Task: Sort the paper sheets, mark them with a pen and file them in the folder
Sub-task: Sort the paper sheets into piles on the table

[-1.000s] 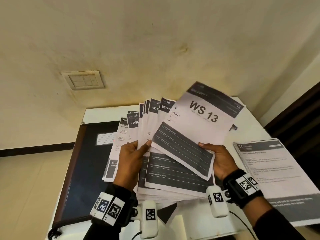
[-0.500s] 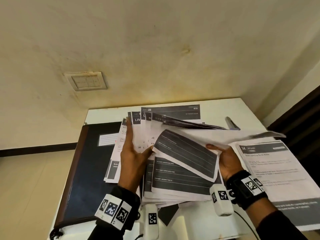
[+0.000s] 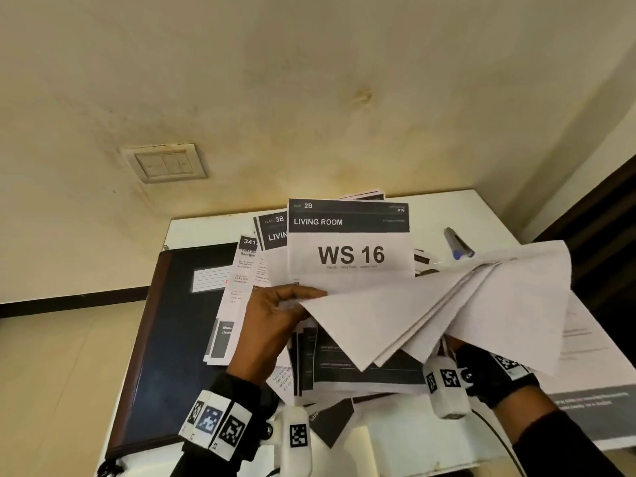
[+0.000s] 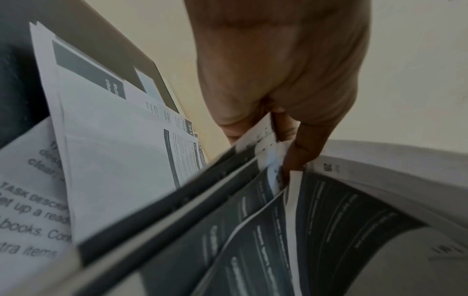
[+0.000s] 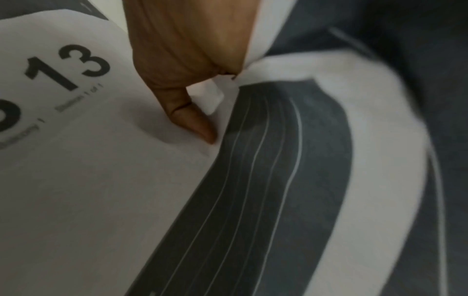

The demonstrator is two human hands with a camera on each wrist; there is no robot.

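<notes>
Keep left hand [image 3: 272, 325] pinching the fanned sheets [image 3: 347, 266] at centre — right hand [image 5: 187, 52], thumb pressing, lay the WS 13 bundle [image 3: 464, 304] lower right.

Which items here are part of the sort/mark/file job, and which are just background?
Job:
- fanned sheets in left hand
- turned-over sheets in right hand
- pen
- folder
- sheet on table

Background:
- wall switch
- table
</notes>
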